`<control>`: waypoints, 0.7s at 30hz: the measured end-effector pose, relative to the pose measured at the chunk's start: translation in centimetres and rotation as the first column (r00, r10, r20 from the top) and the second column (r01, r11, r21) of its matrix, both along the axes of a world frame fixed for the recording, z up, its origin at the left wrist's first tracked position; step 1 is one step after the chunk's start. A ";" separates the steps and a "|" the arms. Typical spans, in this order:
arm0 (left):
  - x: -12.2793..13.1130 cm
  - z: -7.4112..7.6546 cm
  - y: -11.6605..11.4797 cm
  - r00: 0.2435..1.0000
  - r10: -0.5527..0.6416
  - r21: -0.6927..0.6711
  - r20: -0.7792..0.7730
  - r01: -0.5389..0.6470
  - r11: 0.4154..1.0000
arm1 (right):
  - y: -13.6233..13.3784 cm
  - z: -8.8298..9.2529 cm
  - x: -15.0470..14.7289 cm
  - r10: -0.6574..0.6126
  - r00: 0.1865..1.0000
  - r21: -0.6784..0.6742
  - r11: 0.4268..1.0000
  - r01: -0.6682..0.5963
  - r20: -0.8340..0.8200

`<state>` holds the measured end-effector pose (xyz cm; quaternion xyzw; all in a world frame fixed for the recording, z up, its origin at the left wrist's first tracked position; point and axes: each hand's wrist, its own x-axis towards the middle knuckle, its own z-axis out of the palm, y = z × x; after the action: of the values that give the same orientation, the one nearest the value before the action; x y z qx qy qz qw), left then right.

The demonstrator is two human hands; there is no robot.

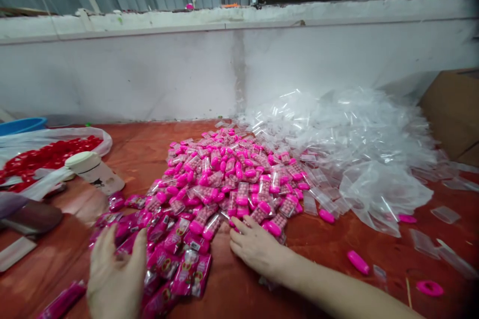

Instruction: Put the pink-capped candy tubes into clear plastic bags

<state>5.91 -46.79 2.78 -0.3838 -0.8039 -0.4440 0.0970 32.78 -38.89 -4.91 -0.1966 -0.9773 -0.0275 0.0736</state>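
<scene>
My left hand (116, 276) is raised at the lower left, thumb and fingers apart, nothing visible between them. Just beyond it lies a heap of shiny pink printed packets (184, 271). My right hand (256, 248) reaches to the near edge of a big pile of small clear containers with pink caps (242, 193), filled with pale pink balls. Its fingers are stretched out and touch or nearly touch the nearest containers. I see nothing gripped in that hand.
Clear plastic bags and empty clear cases (348, 129) are heaped at the right, before a cardboard box (452, 114). At the left stand a bag of red pieces (56, 154) and a tilted white cup (95, 172). Loose pink caps (358, 262) lie at the right. A white wall (168, 75) runs behind.
</scene>
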 end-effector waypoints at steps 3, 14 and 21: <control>6.4 -3.2 -1.6 0.962 -0.269 0.052 0.050 0.267 0.962 | 1.0 0.9 0.5 -0.006 0.979 -0.234 0.971 -0.043 -0.203; 21.5 -12.3 -4.1 0.621 -0.747 -0.551 -0.235 0.548 0.629 | -2.7 -0.5 11.2 -0.905 0.130 -0.896 0.364 -0.256 -0.405; 21.7 -12.7 -4.2 0.599 -0.729 -0.589 -0.331 0.472 0.656 | -7.5 -1.5 11.7 -0.925 0.206 -0.948 0.316 -0.046 -0.318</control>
<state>27.62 -50.99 -9.96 -0.7585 -0.6354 -0.1267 0.0697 44.52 -46.43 -6.42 -0.5165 -0.5122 0.5146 0.4540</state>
